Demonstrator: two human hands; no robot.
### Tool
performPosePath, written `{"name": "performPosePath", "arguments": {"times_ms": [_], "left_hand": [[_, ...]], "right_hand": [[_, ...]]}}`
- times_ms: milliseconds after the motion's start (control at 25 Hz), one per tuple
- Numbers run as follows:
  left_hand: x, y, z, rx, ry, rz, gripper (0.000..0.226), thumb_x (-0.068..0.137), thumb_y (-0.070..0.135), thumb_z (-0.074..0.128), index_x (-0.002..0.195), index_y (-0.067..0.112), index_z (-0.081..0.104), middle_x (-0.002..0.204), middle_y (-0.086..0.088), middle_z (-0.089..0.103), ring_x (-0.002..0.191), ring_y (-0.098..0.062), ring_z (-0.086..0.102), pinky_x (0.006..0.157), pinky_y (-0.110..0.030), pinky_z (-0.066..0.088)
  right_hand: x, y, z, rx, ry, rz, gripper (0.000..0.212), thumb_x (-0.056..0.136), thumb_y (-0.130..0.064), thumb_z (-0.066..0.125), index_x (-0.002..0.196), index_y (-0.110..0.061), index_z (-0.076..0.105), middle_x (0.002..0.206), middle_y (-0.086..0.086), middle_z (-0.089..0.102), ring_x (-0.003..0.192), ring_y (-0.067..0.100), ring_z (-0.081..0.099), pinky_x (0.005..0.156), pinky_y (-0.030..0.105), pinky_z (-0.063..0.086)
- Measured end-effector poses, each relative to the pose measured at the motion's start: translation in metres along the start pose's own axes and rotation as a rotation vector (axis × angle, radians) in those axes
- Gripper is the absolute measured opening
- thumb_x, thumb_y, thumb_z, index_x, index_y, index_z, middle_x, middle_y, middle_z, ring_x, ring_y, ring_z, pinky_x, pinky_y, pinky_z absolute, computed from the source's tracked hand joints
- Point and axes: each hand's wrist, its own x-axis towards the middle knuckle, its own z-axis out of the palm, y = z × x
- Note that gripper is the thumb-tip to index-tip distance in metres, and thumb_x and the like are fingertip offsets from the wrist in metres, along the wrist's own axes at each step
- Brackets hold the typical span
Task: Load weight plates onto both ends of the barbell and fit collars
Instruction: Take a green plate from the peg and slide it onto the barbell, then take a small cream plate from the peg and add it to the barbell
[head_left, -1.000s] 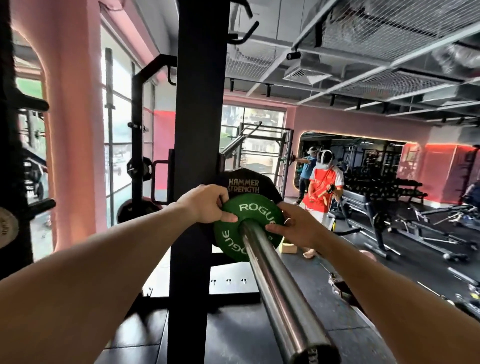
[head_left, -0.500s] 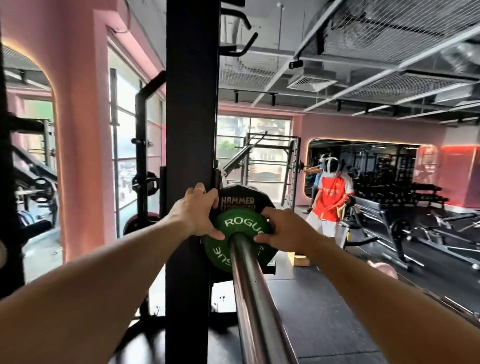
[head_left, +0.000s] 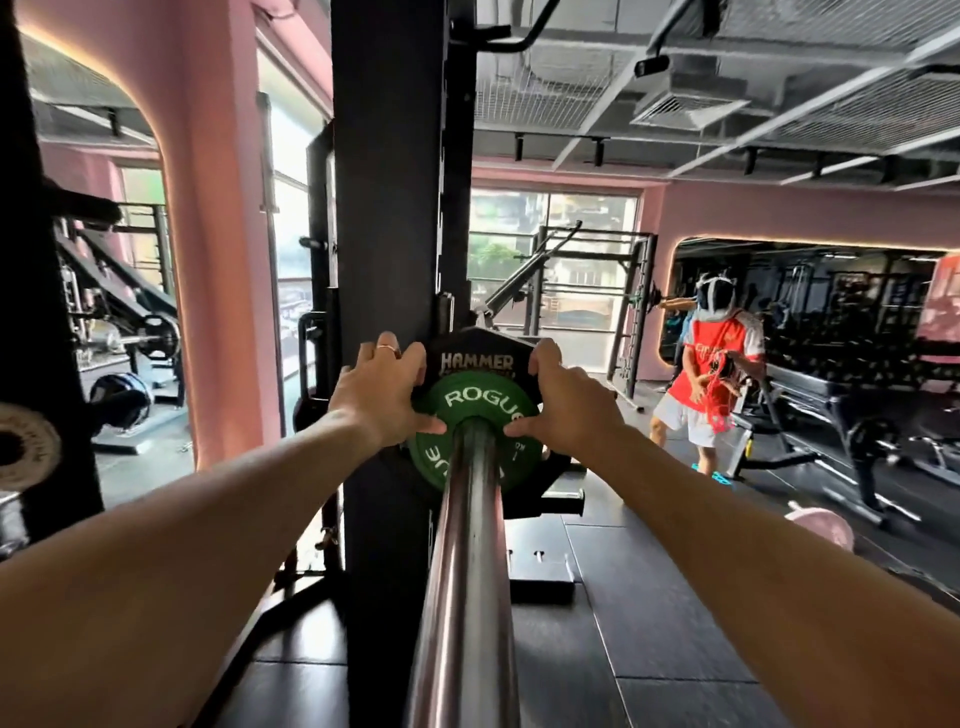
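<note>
A steel barbell sleeve (head_left: 467, 561) runs from the bottom edge away from me. On it sits a small green Rogue plate (head_left: 470, 410), pressed against a larger black Hammer Strength plate (head_left: 475, 358) behind it. My left hand (head_left: 382, 392) grips the left side of the plates, fingers over the black plate's rim, thumb on the green face. On the right side, my right hand (head_left: 558, 402) holds them the same way. No collar is in view.
A black rack upright (head_left: 400, 208) stands just left of the sleeve. A person in a red shirt (head_left: 714, 374) stands at the right by benches. More racks and loaded bars (head_left: 130, 343) fill the left. The floor is black rubber matting (head_left: 649, 623).
Both hands have slid the green plate farther along the sleeve, up against the black plate. Their fingers have shifted from the green plate's rim onto the black plate's rim.
</note>
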Motion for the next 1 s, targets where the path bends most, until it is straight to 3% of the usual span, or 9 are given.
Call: {"name": "performPosePath", "arguments": {"times_ms": [200, 400, 680, 800, 880, 1000], "left_hand": [[-0.008, -0.009, -0.043, -0.048, -0.169, 0.057, 0.062, 0.073, 0.049, 0.082, 0.124, 0.03, 0.052, 0.112, -0.001, 0.044, 0.108, -0.023, 0.046, 0.095, -0.038, 0.046], [-0.033, -0.04, -0.116, -0.044, -0.188, 0.035, 0.053, 0.078, 0.042, 0.081, 0.124, 0.027, 0.059, 0.117, -0.001, 0.059, 0.106, -0.02, 0.057, 0.094, -0.034, 0.047], [-0.155, -0.142, -0.211, -0.008, -0.199, -0.118, 0.049, 0.083, 0.04, 0.079, 0.126, 0.027, 0.06, 0.11, 0.003, 0.056, 0.093, -0.015, 0.053, 0.084, -0.023, 0.04], [-0.235, -0.208, -0.249, 0.019, -0.211, -0.242, 0.043, 0.082, 0.039, 0.078, 0.121, 0.028, 0.061, 0.11, 0.003, 0.061, 0.096, -0.016, 0.057, 0.084, -0.025, 0.043], [-0.292, -0.25, -0.267, 0.044, -0.268, -0.347, 0.046, 0.081, 0.041, 0.078, 0.121, 0.029, 0.06, 0.111, 0.003, 0.061, 0.101, -0.018, 0.06, 0.087, -0.028, 0.046], [-0.356, -0.301, -0.291, 0.065, -0.333, -0.488, 0.053, 0.082, 0.044, 0.078, 0.128, 0.032, 0.055, 0.117, 0.001, 0.063, 0.106, -0.02, 0.061, 0.096, -0.034, 0.049]], "right_hand": [[-0.002, -0.01, -0.024, 0.052, -0.1, -0.004, 0.052, 0.073, -0.043, 0.082, 0.103, -0.027, 0.042, 0.08, -0.007, 0.05, 0.079, 0.024, 0.058, 0.066, 0.032, 0.047], [0.003, -0.059, -0.063, 0.126, -0.106, -0.076, 0.033, 0.075, -0.046, 0.078, 0.1, -0.03, 0.064, 0.091, -0.005, 0.062, 0.088, 0.02, 0.063, 0.074, 0.03, 0.05], [-0.035, -0.228, -0.075, 0.13, -0.225, -0.282, 0.029, 0.078, -0.046, 0.075, 0.101, -0.031, 0.066, 0.093, -0.009, 0.064, 0.088, 0.013, 0.061, 0.078, 0.026, 0.046], [-0.072, -0.312, -0.049, 0.161, -0.292, -0.368, 0.027, 0.081, -0.044, 0.074, 0.102, -0.031, 0.065, 0.095, -0.013, 0.057, 0.1, 0.015, 0.059, 0.083, 0.025, 0.044], [-0.1, -0.361, -0.027, 0.167, -0.362, -0.416, 0.029, 0.081, -0.044, 0.073, 0.106, -0.031, 0.064, 0.102, -0.013, 0.056, 0.108, 0.017, 0.058, 0.088, 0.026, 0.045], [-0.129, -0.417, 0.001, 0.19, -0.407, -0.44, 0.031, 0.079, -0.044, 0.075, 0.106, -0.032, 0.065, 0.109, -0.004, 0.068, 0.102, 0.019, 0.063, 0.086, 0.027, 0.049]]}}
